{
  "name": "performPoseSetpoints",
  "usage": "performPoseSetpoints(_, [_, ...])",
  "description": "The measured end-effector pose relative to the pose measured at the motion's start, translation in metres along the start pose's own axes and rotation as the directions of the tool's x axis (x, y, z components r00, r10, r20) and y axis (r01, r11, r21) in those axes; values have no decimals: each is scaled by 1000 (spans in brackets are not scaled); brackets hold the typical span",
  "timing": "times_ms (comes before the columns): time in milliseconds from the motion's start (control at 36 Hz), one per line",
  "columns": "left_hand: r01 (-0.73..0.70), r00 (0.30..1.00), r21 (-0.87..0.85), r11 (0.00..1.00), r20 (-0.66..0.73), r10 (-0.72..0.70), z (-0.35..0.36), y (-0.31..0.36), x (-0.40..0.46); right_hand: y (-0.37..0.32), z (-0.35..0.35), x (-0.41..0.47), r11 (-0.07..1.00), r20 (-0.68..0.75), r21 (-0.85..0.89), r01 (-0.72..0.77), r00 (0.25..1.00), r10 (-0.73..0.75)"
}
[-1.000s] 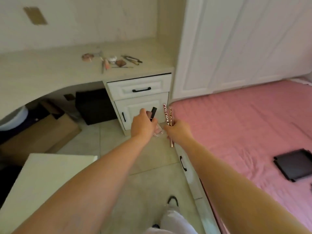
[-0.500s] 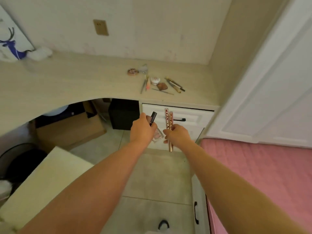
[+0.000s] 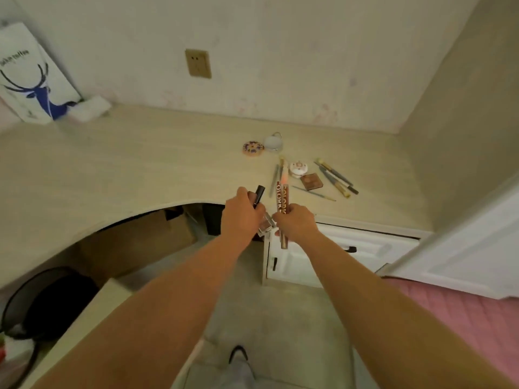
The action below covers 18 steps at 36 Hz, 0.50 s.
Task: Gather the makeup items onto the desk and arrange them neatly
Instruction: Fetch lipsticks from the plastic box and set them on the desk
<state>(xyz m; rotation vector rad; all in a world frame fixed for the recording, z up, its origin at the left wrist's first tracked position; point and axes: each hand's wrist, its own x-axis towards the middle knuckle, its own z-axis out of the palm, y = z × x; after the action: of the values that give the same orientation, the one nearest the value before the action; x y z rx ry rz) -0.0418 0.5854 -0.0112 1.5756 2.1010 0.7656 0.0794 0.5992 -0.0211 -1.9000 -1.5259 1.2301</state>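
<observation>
1. Your hands have closed in on the counter point(image 3: 118, 164) edge.
2. Left hand point(image 3: 243, 214) grips a black tube point(image 3: 259, 195); right hand point(image 3: 297, 223) clasps two lettered tubes point(image 3: 283, 202).
3. Brushes point(image 3: 335, 178) and compacts point(image 3: 253, 148) lie on the counter just beyond.

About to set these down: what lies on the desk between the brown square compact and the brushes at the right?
Nothing. In the head view the desk is bare between the brown square compact and the brushes.
</observation>
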Motion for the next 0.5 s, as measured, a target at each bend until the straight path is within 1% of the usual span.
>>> performPoseSetpoints(83, [-41,999,5,999,13,41,-8,0,38,-22,5,29,998,-46,-56,4,999,-7])
performPoseSetpoints(167, [-81,997,22,996,20,81,-12,-1,72,-38,12,54,1000,-84,-11,-3,996,2])
performPoseSetpoints(250, [-69,997,16,997,40,69,-11,-6,98,-47,20,75,1000,-106,24,-3,994,6])
performPoseSetpoints(500, [-46,995,-42,998,90,50,9,-6,177,-64,22,152,1000,-101,20,-1,995,3])
